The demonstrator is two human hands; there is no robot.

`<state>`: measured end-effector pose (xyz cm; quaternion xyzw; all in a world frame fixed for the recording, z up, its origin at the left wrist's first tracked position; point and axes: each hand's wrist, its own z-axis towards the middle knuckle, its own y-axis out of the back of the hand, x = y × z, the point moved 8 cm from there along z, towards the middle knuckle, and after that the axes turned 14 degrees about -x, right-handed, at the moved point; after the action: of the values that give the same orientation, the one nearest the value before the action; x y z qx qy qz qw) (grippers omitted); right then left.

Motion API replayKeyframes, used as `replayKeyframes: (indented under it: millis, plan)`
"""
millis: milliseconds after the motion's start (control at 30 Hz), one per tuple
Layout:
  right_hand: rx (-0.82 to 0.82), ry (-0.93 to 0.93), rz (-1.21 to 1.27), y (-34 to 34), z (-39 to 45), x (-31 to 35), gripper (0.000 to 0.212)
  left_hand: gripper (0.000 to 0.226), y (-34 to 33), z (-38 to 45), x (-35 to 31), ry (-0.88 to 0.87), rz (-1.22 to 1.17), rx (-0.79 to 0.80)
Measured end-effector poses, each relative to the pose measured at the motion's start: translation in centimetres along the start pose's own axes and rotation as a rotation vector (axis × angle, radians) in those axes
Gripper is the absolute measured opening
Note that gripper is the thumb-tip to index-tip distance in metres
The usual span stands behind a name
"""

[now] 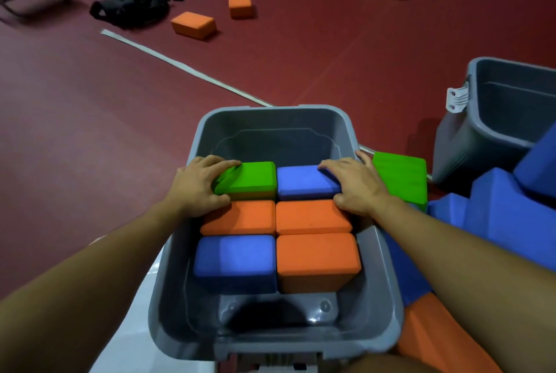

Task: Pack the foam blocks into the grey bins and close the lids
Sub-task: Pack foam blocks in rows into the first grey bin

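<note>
Head view: the left hand [200,184] is laid with spread fingers on a green foam block [251,177], thumb hooked round its near corner, while the right hand [355,184] is pressed the same way, fingers loosely splayed, on a blue foam block [304,181] just beside it. Neither block is lifted; both are seated in the grey bin [388,282], a smooth moulded plastic tub with rounded corners. Six matte, round-edged rectangular blocks are packed there in two columns: green and blue farthest, two orange blocks [276,217] in the middle, a blue block [236,260] and an orange block [317,260] nearest. The far end of the bin is unfilled. Another green block [403,178] is seen outside the right wall, touching the right hand's far edge. Loose blue and orange foam is heaped at right, below a second grey bin [493,120] with a white latch. Two orange blocks [194,24] lie well apart on the dark red floor [90,132], near a black cloth [132,8].
</note>
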<state>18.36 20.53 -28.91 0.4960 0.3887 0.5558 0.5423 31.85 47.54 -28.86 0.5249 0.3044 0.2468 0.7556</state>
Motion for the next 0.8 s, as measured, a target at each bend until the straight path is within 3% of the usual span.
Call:
replayKeyframes:
  millis: [367,567,800]
  plan:
    - [0.018,-0.025,0.022,0.1,-0.3,-0.1,0.072,0.074,-0.9,-0.2,-0.3,-0.003,0.154,0.104]
    - [0.087,0.039,-0.055,-0.5,-0.2,0.1,0.063,0.081,-1.1,-0.2,-0.5,-0.017,0.210,0.127]
    - [0.063,0.062,-0.084,-0.7,-0.3,0.1,0.088,0.088,-1.0,-0.3,-0.5,-0.023,0.210,0.122]
